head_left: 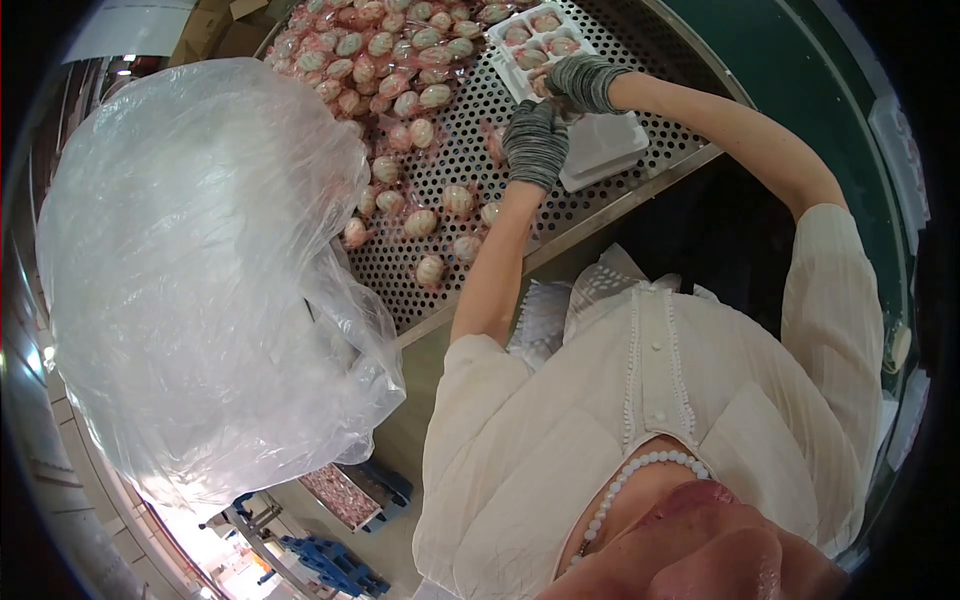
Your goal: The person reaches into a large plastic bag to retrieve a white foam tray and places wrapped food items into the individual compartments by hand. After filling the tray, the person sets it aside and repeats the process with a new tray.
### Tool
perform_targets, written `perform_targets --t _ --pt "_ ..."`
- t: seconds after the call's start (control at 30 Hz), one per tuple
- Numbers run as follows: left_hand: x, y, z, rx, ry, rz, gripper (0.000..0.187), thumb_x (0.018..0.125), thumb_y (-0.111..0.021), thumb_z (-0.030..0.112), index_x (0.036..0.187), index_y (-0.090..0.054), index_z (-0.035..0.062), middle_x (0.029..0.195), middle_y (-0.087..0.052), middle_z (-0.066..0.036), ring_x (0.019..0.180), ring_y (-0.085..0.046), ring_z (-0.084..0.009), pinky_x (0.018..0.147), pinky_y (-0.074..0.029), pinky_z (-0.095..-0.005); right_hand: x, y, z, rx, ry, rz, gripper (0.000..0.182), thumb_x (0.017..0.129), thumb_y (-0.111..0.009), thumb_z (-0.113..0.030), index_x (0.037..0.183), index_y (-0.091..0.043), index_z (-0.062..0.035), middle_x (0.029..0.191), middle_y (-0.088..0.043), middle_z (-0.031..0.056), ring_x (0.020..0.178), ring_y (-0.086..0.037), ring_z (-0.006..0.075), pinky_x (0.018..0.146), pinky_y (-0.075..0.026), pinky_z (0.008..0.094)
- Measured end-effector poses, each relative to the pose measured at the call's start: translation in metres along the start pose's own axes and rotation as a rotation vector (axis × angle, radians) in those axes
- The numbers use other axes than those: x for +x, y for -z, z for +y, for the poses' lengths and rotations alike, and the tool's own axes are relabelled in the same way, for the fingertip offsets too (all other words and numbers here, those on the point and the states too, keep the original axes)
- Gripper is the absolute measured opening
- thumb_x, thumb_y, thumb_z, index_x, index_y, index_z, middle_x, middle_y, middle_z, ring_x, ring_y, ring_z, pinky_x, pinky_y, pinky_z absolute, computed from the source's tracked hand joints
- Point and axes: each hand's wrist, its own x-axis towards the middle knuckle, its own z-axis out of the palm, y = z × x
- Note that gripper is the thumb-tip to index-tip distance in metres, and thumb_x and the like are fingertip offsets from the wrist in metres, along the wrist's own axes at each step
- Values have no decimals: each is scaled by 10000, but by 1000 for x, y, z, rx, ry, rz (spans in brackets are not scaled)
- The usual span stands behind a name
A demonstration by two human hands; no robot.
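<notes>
My left hand (536, 145), in a grey striped knit glove, is closed at the near end of a white plastic tray (503, 68). Its fingertips are hidden, and so is whatever they hold. My right hand (582, 84), gloved alike, bends its bare fingertips over the tray's near compartments; what is between them is too small to make out. Round wrapped pastries (563, 46) sit in the tray's far compartments. Just below my hands lies another white plastic tray (606, 150), seemingly turned over.
A perforated metal table (385, 268) carries a heap of pastries in clear-and-red wrappers (385, 45), with several scattered nearer me. A large clear plastic bag (190, 270) bulges at the left. A green surface (760, 50) lies beyond the table's right edge. A bin (342, 495) stands on the floor.
</notes>
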Motion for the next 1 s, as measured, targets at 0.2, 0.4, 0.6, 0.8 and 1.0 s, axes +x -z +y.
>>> perform_targets --t 0.2,0.4,0.6,0.8,1.0 --pt "5 -6 0 44 -1 -107 137 672 -494 111 738 -552 6 699 -515 -153 675 -513 -287 645 -419 -368 -28 0 -16 53 -8 501 224 589 -647 -163 736 -514 -58 680 -527 96 558 -496 209 539 -422 306" --pt "-3 5 11 143 -58 -138 169 669 -481 147 741 -562 17 703 -519 -153 682 -519 -279 654 -426 -365 -40 7 -13 71 -3 179 255 688 -485 -213 877 -388 -71 820 -433 53 730 -452 144 717 -353 285" --pt "8 3 8 124 -58 -270 189 662 -497 187 733 -576 31 685 -540 -146 645 -527 -276 624 -429 -373 0 -32 -10 -68 -70 344 149 618 -590 -133 715 -565 -22 661 -570 112 607 -568 218 523 -457 334" --pt "-2 -7 -33 -357 150 -233 169 678 -510 136 764 -579 8 680 -552 -139 608 -529 -248 600 -435 -328 -28 0 -31 148 -241 154 201 594 -615 -208 747 -582 -82 852 -529 114 766 -528 214 695 -421 288" --pt "-16 7 -73 293 400 -284 269 677 -497 187 881 -544 19 823 -531 -179 793 -519 -284 727 -418 -356 -9 -84 10 755 217 819 163 702 -549 -191 764 -572 -42 677 -527 132 672 -513 267 620 -409 350"
